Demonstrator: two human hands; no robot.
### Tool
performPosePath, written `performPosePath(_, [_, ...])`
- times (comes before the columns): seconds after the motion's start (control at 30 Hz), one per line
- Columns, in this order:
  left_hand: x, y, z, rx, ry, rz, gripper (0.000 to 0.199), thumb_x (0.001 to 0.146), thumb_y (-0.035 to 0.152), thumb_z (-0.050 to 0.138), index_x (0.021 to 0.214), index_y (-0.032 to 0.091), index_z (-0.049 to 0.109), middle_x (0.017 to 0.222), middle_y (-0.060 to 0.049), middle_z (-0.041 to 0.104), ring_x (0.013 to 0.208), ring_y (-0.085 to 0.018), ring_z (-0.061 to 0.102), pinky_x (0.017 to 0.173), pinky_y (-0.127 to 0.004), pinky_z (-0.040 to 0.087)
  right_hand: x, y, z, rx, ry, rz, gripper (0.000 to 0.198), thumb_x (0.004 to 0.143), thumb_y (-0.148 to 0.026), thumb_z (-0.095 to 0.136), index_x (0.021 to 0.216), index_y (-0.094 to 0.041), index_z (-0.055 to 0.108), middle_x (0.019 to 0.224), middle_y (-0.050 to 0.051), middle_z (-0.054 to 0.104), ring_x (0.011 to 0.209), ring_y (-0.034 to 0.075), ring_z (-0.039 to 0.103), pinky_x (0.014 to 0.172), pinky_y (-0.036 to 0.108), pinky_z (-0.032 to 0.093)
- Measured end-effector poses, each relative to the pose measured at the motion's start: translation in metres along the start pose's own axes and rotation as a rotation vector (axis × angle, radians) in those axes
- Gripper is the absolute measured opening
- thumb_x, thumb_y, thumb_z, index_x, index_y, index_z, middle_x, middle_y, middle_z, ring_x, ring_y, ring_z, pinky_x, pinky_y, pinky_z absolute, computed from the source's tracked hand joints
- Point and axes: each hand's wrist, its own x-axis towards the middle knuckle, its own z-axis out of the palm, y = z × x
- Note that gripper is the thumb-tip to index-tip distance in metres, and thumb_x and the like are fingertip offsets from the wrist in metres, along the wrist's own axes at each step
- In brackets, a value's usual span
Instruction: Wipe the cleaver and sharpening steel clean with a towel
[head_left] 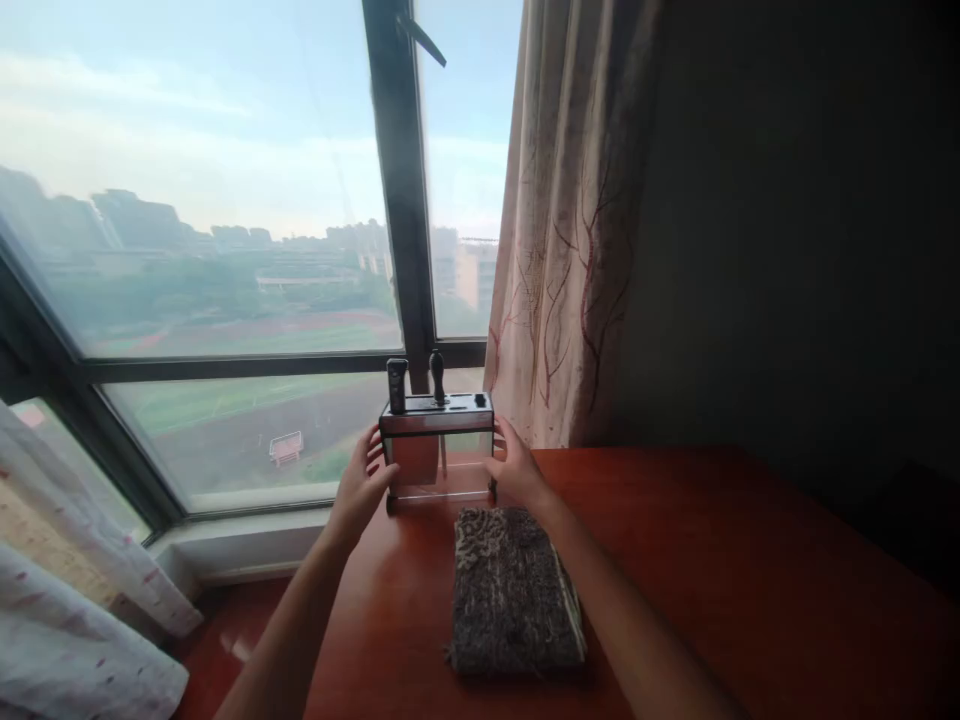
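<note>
A clear-walled knife block (465, 484) with a dark-edged top stands upright on the wooden table. Two dark handles rise from it: a broad flat one (397, 386) at the left and a rounded one (437, 378) nearer the middle. Through the clear front I see a wide blade and a thin one. My left hand (369, 478) grips the block's left end, thumb in front and fingers round the side. At the right end my right hand (517, 468) holds it the same way. Close in front lies a folded grey-brown shaggy cloth (517, 590).
Reddish-brown table top (675, 560) stretches to the right. Behind and to the left are a large window with a dark frame (247, 368) and a white sill (247, 545). One patterned curtain (555, 250) hangs behind the table, another (67, 620) at lower left.
</note>
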Motion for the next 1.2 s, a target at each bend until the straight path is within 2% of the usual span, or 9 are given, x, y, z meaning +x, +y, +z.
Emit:
performPosePath(0.1, [-0.005,0.001,0.014,0.012,-0.093,0.046,0.072,0.076,0.029,0.061,0.142,0.024,0.033,0.14,-0.014,0.048,0.128,-0.031,0.046,0.102,-0.05,0.039,-0.007,0.008,-0.02,0.019,0.029,-0.008,0.073,0.067,-0.013,0.054,0.139,-0.02,0.039,0.134,0.012,0.053,0.116,0.022,0.057,0.099,0.037,0.046])
performPosePath(0.2, [-0.008,0.005,0.027,-0.003,-0.176,0.07,0.073,0.076,0.025,0.06,0.143,0.024,0.031,0.142,-0.015,0.046,0.129,-0.03,0.045,0.102,-0.049,0.04,-0.012,0.017,-0.039,0.017,0.067,-0.014,0.072,0.067,-0.014,0.056,0.137,-0.022,0.041,0.136,0.011,0.052,0.124,0.024,0.051,0.104,0.041,0.042])
performPosePath(0.43, [-0.01,0.011,0.052,-0.048,-0.288,0.096,0.073,0.078,0.022,0.06,0.144,0.024,0.03,0.143,-0.014,0.045,0.131,-0.03,0.043,0.102,-0.047,0.04,-0.018,0.031,-0.072,0.022,0.1,0.009,0.071,0.07,-0.017,0.059,0.138,-0.026,0.041,0.139,0.009,0.05,0.123,0.027,0.052,0.103,0.046,0.043])
performPosePath(0.7, [-0.015,0.011,0.08,-0.072,-0.262,0.097,0.077,0.075,0.019,0.062,0.145,0.027,0.029,0.144,-0.013,0.043,0.13,-0.03,0.042,0.102,-0.05,0.038,-0.02,0.042,-0.091,-0.101,0.151,-0.024,0.073,0.072,-0.018,0.057,0.141,-0.028,0.036,0.14,0.008,0.049,0.124,0.026,0.051,0.106,0.047,0.04])
performPosePath(0.83, [-0.016,0.012,0.084,-0.122,-0.25,0.057,0.08,0.074,0.02,0.062,0.145,0.027,0.027,0.145,-0.013,0.04,0.132,-0.03,0.038,0.101,-0.049,0.041,-0.019,0.046,-0.095,-0.167,0.157,-0.052,0.073,0.072,-0.018,0.058,0.141,-0.03,0.037,0.138,0.007,0.052,0.122,0.025,0.053,0.103,0.046,0.043])
performPosePath(0.93, [-0.016,0.014,0.084,-0.185,-0.241,0.028,0.075,0.074,0.023,0.063,0.143,0.026,0.032,0.144,-0.013,0.041,0.132,-0.031,0.039,0.098,-0.046,0.043,-0.019,0.046,-0.095,-0.183,0.154,-0.053,0.071,0.073,-0.02,0.058,0.14,-0.027,0.037,0.137,0.009,0.052,0.121,0.025,0.054,0.102,0.044,0.044])
performPosePath(1.1, [-0.026,0.004,0.081,-0.133,-0.107,-0.041,0.062,0.079,0.031,0.06,0.136,0.021,0.04,0.137,-0.016,0.047,0.125,-0.031,0.046,0.096,-0.046,0.045,-0.035,0.055,-0.097,-0.32,0.176,0.056,0.067,0.074,-0.022,0.053,0.139,-0.019,0.036,0.138,0.012,0.048,0.122,0.024,0.051,0.101,0.039,0.044])
performPosePath(1.2, [-0.041,-0.013,0.077,-0.019,-0.066,-0.09,0.055,0.08,0.037,0.058,0.13,0.017,0.046,0.134,-0.018,0.049,0.117,-0.03,0.054,0.092,-0.045,0.047,-0.058,0.067,-0.098,-0.392,0.172,0.126,0.06,0.075,-0.022,0.05,0.135,-0.017,0.042,0.13,0.014,0.053,0.105,0.023,0.061,0.095,0.04,0.048])
